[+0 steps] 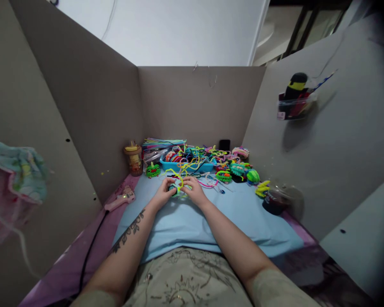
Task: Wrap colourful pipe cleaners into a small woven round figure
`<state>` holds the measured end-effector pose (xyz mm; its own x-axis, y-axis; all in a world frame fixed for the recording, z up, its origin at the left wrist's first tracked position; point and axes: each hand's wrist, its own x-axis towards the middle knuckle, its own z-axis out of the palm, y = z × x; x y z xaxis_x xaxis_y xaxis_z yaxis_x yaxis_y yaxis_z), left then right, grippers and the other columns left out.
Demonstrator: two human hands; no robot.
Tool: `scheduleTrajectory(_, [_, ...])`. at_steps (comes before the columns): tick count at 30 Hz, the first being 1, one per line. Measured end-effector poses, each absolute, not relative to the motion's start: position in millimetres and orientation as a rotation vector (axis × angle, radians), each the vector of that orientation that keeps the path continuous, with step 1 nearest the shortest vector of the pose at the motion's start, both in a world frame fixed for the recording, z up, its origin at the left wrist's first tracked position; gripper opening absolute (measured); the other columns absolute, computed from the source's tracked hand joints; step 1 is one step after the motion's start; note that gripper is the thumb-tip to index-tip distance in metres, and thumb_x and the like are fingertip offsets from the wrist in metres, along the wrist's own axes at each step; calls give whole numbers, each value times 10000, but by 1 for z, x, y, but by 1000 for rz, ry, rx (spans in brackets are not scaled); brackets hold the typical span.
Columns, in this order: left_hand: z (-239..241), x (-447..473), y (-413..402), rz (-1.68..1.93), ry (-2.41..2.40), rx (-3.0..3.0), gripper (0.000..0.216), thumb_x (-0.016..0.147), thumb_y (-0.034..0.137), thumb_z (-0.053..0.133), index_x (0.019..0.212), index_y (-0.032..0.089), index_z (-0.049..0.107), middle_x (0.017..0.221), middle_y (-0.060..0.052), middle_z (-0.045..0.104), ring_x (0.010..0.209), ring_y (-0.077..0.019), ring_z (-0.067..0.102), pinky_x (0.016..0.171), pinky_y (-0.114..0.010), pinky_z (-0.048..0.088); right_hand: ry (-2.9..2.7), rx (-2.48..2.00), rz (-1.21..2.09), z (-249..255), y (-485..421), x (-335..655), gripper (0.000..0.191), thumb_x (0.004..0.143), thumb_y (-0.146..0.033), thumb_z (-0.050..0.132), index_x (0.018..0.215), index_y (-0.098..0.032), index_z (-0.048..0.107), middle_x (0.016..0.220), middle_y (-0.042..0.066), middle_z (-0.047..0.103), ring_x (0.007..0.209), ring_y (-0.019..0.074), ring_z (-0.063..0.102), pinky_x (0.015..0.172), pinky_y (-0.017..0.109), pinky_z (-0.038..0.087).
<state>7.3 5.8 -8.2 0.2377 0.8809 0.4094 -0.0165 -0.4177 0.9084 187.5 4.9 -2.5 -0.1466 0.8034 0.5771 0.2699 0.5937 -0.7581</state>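
Both hands meet over the blue cloth, working on one small pipe-cleaner piece. My left hand (164,194) is closed around its dark teal and pale green body, which the fingers partly hide. My right hand (194,192) pinches a bright yellow pipe cleaner (181,180) that loops up from the piece and bends to the left. Just beyond the hands, loose pipe-cleaner strands lie in front of a blue tray (198,167) heaped with coloured pieces.
A green frog-like figure (152,170) stands left of the tray, near a lidded cup (133,160). At left lies a pink glue gun (121,199) with a black cord. More fuzzy figures (238,169) and a dark tub (273,204) are at right. Grey panels enclose the table.
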Motion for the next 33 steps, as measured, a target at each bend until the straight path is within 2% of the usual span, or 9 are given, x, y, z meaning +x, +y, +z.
scheduleTrajectory(3, [-9, 8, 6, 1287, 789, 1725, 358, 686, 286, 716, 975, 197, 525, 968, -32, 565, 951, -188, 533, 872, -309, 420, -1733, -943, 579, -6, 9, 190, 4, 714, -240, 731, 711, -240, 729, 1063, 58, 618, 1095, 248, 506, 1025, 454, 330])
scheduleTrajectory(7, [-9, 8, 4, 1270, 773, 1813, 359, 671, 226, 717, 984, 194, 544, 979, -39, 554, 970, -203, 510, 908, -336, 409, -1769, -969, 606, -11, 12, 191, 101, 745, -295, 709, 686, -213, 707, 1122, 74, 578, 1111, 243, 514, 1017, 443, 352])
scheduleTrajectory(13, [-9, 11, 0, 1298, 815, 1838, 410, 646, 194, 715, 1008, 194, 523, 984, -36, 536, 964, -191, 510, 895, -332, 424, -1801, -917, 606, -12, 8, 188, 102, 767, -257, 676, 680, -204, 672, 1144, 68, 554, 1128, 233, 514, 994, 408, 383])
scheduleTrajectory(16, [-11, 13, 0, 1341, 883, 1792, 422, 646, 217, 721, 1010, 201, 507, 998, -37, 535, 943, -182, 529, 834, -314, 456, -1763, -893, 568, -11, 7, 186, 124, 784, -249, 645, 669, -203, 646, 1127, 61, 530, 1123, 227, 505, 999, 394, 381])
scheduleTrajectory(18, [-12, 13, 3, 1411, 954, 1730, 473, 658, 253, 723, 1061, 217, 478, 1087, -54, 508, 972, -185, 533, 789, -300, 472, -1705, -897, 538, -10, 7, 186, 132, 800, -260, 619, 682, -202, 631, 1102, 62, 506, 1104, 225, 502, 1002, 392, 378])
scheduleTrajectory(21, [-13, 11, 8, 1510, 1049, 1615, 561, 665, 313, 733, 1131, 236, 430, 1170, -76, 467, 995, -190, 540, 749, -292, 481, -1604, -916, 503, -10, 9, 188, 143, 835, -304, 574, 740, -207, 617, 1048, 64, 471, 1049, 218, 502, 919, 356, 426])
scheduleTrajectory(25, [-10, 13, 9, 1414, 989, 1539, 653, 650, 373, 754, 1194, 206, 433, 959, -47, 576, 754, -153, 586, 637, -277, 485, -1535, -901, 464, -9, 8, 186, 166, 868, -354, 528, 815, -220, 612, 1000, 59, 445, 993, 208, 498, 824, 317, 449])
scheduleTrajectory(27, [-7, 16, 6, 1350, 904, 1517, 737, 649, 397, 760, 1267, 192, 415, 906, -45, 619, 729, -158, 606, 645, -284, 496, -1543, -878, 454, -9, 6, 183, 156, 859, -350, 546, 813, -221, 621, 997, 57, 441, 992, 209, 496, 860, 332, 442])
scheduleTrajectory(33, [3, 13, -3, 1327, 794, 1419, 787, 705, 423, 734, 1370, 224, 362, 1039, -77, 642, 804, -177, 631, 691, -292, 505, -1626, -858, 487, -9, 0, 171, 90, 722, -287, 712, 714, -219, 654, 1021, 49, 469, 1021, 223, 502, 974, 384, 390])
